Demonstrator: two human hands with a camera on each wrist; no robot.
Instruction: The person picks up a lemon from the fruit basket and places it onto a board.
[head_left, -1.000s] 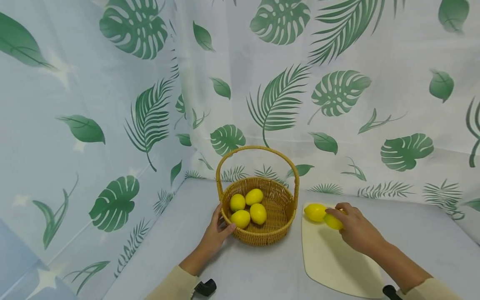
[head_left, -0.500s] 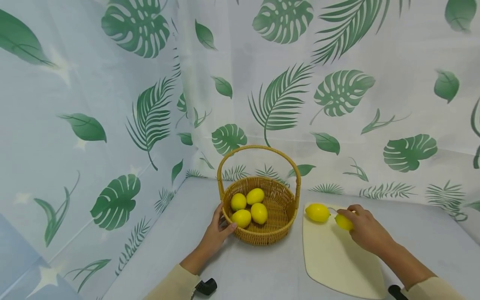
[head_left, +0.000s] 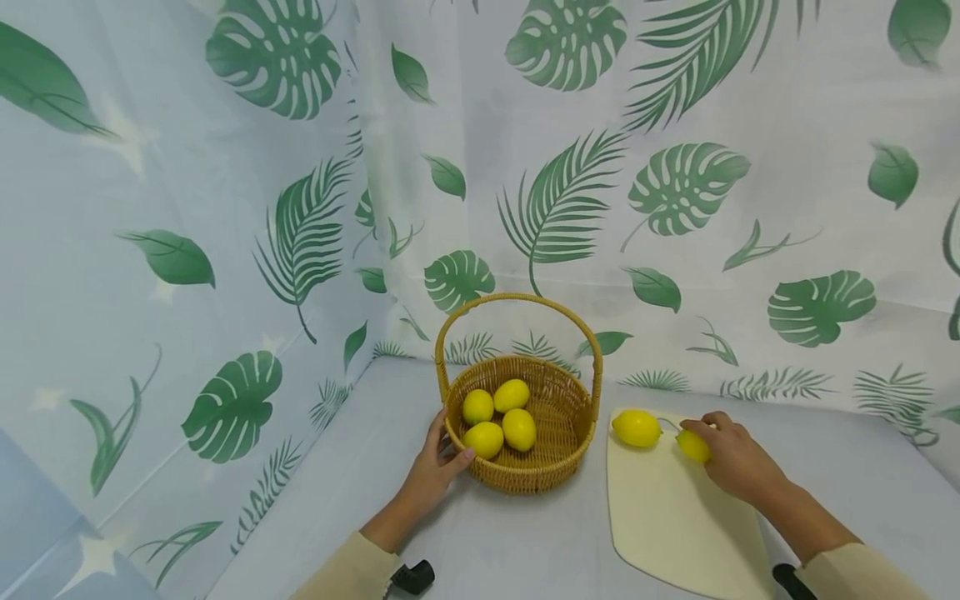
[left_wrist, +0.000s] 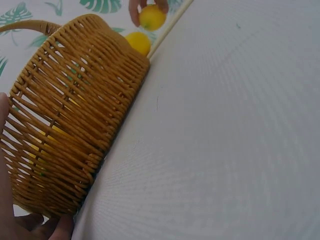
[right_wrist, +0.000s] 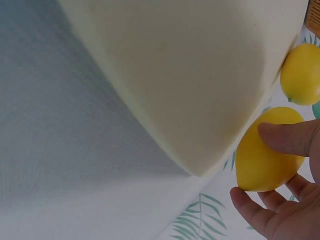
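Observation:
My left hand [head_left: 431, 477] holds the near left side of a round wicker basket [head_left: 517, 481], its thumb lying over the rim. In the left wrist view, fingertips [left_wrist: 62, 227] of this hand reach under the basket's lower side. Inside the basket several yellow lemons [head_left: 520, 429] lie grouped toward the left. My right hand [head_left: 738, 462] pinches another lemon [head_left: 693, 447] between thumb and fingers, over the upper part of a cream cutting board [head_left: 675, 525]. One more lemon [head_left: 636, 428] rests at the board's far left corner, apart from the held one.
The basket's tall arched handle [head_left: 517, 297] stands upright. A thin cord [head_left: 667, 422] shows at the board's far end. White curtains [head_left: 697, 250] with green leaves rise behind and left of the pale tabletop [head_left: 540, 542].
My right hand has moved a little to the right with its lemon, so a gap now separates it from the lemon on the board. The left hand stays on the basket.

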